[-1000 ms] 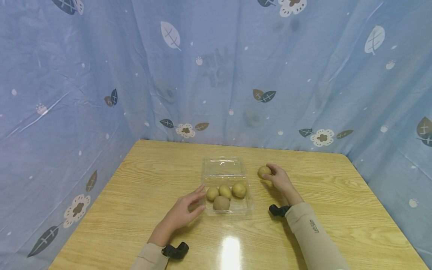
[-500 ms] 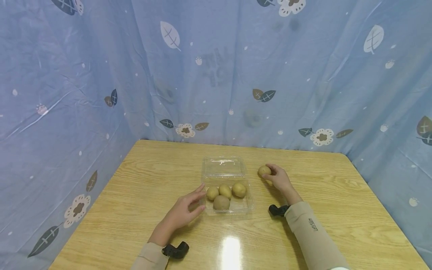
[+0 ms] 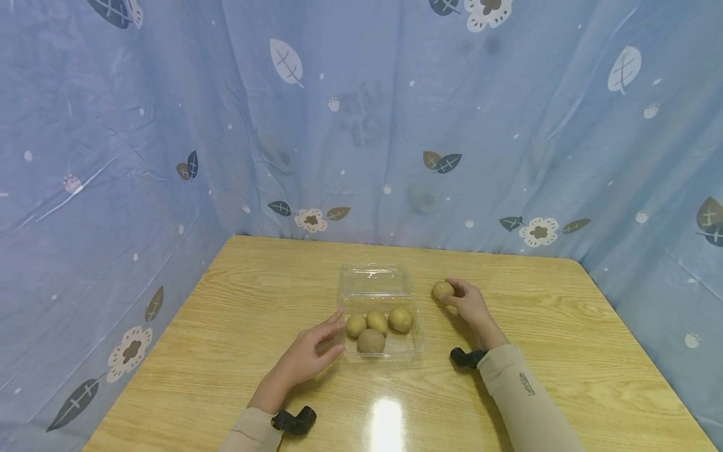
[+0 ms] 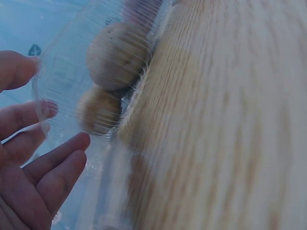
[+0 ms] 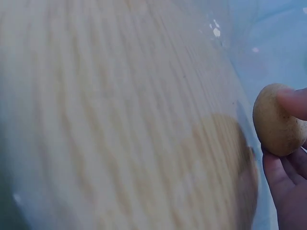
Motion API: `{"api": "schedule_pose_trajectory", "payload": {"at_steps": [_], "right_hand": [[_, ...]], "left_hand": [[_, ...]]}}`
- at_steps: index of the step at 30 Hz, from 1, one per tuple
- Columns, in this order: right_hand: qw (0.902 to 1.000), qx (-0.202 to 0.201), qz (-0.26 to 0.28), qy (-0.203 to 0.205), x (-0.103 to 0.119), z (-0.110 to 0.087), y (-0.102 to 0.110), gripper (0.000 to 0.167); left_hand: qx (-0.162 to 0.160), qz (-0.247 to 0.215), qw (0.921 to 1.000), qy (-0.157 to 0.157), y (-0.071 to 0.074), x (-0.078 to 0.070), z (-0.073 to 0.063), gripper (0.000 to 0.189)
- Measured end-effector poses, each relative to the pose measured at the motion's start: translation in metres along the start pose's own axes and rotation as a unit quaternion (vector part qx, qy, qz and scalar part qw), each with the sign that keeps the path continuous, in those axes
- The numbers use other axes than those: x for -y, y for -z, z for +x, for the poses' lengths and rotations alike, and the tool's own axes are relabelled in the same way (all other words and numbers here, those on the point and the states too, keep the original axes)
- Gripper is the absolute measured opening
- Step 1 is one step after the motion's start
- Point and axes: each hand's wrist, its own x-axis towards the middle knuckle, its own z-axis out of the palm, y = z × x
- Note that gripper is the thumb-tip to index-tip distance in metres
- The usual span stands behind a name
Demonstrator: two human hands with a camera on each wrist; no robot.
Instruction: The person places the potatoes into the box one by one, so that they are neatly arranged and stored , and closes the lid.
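To the right of the clear plastic clamshell box [image 3: 418, 342], my right hand [image 3: 470, 306] grips a yellow-brown potato [image 3: 442, 290] between thumb and fingers, low over the table. The right wrist view shows the thumb [image 5: 293, 103] on one side of this potato and fingers under it. Several more potatoes [image 3: 400, 319] lie in the box's base; the front one [image 3: 371, 341] looks browner through the plastic. My left hand [image 3: 307, 351] is at the box's left side with fingers spread and loosely bent. In the left wrist view its thumb [image 4: 19, 69] meets the clear rim.
The box's lid [image 3: 375, 279] lies folded back, away from me. All of this is on a wood-grain table [image 3: 271, 276], with a bright reflection near its front. A blue patterned curtain [image 3: 361, 125] hangs behind and at both sides. Each wrist wears a black camera [image 3: 295, 420].
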Motion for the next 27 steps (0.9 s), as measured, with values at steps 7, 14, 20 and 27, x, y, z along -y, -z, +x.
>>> {"api": "schedule_pose_trajectory", "payload": {"at_steps": [7, 14, 20, 27], "right_hand": [[0.9997, 0.005, 0.02, 0.015, 0.006, -0.006, 0.0, 0.063], [0.9988, 0.014, 0.032, 0.034, 0.016, -0.012, -0.001, 0.065], [0.9965, 0.021, 0.067, 0.046, 0.026, -0.018, -0.003, 0.064], [0.9952, 0.025, 0.079, 0.053, 0.033, -0.023, -0.005, 0.064]], "left_hand": [[0.002, -0.003, 1.0, 0.001, 0.001, -0.001, 0.0, 0.048], [0.002, -0.003, 1.0, -0.002, 0.001, -0.001, 0.0, 0.047], [-0.002, 0.003, 1.0, 0.0, 0.001, -0.001, 0.0, 0.047], [-0.004, 0.012, 0.9999, -0.003, 0.0, -0.001, 0.0, 0.047]]}}
